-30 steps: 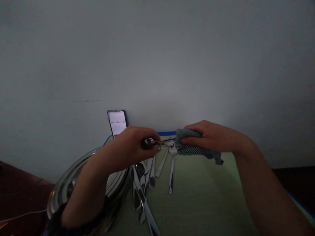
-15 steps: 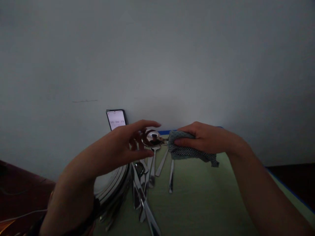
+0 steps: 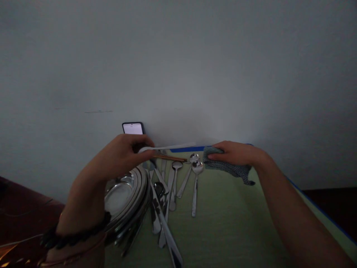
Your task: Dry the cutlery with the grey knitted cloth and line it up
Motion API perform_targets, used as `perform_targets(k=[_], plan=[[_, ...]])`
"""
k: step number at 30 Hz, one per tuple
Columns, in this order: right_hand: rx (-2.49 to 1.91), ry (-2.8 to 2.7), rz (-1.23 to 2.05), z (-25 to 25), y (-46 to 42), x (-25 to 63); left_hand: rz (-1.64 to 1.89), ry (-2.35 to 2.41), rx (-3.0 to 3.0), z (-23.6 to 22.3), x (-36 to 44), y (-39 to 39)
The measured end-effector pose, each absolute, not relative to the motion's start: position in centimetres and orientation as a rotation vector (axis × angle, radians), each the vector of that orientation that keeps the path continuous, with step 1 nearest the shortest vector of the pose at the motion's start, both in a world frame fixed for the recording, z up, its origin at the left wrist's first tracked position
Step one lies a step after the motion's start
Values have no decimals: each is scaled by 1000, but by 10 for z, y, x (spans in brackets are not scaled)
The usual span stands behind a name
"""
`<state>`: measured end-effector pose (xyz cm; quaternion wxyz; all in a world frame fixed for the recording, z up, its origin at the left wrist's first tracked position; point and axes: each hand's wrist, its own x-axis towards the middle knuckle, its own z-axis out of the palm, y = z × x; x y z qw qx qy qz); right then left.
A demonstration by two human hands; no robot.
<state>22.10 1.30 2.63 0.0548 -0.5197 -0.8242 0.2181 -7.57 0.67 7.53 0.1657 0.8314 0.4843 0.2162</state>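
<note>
My left hand (image 3: pixel 121 154) pinches a spoon (image 3: pixel 167 147) at its bowl end, its pale handle pointing right above the table. Off the handle's far end, my right hand (image 3: pixel 237 153) is closed on a grey-green checked cloth (image 3: pixel 228 167), whose loose end hangs down. Beneath the hands lie two spoons (image 3: pixel 197 167) side by side and another spoon (image 3: pixel 177 165) to their left. Thin brown sticks (image 3: pixel 170 158) show just under the held spoon. Several pieces of metal cutlery (image 3: pixel 167 232), knives among them, overlap further left.
A stack of metal plates (image 3: pixel 136 201) stands on the green table (image 3: pixel 223 230) at the left, partly behind my left forearm. A lit phone (image 3: pixel 133 128) leans on the grey wall (image 3: pixel 178 67), which rises behind the table's blue back edge.
The spoon has come out of the cloth and is now in my left hand, turned edge-on. My right hand with the cloth has moved slightly right, uncovering the spoons below.
</note>
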Motion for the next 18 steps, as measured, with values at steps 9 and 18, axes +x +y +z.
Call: perform_targets(k=[9, 18], plan=[[-1024, -2087, 751, 36, -4, 190, 446, 977, 1464, 68, -74, 1], [-1076, -2404, 814, 49, -7, 188, 483, 932, 1565, 64, -49, 0]])
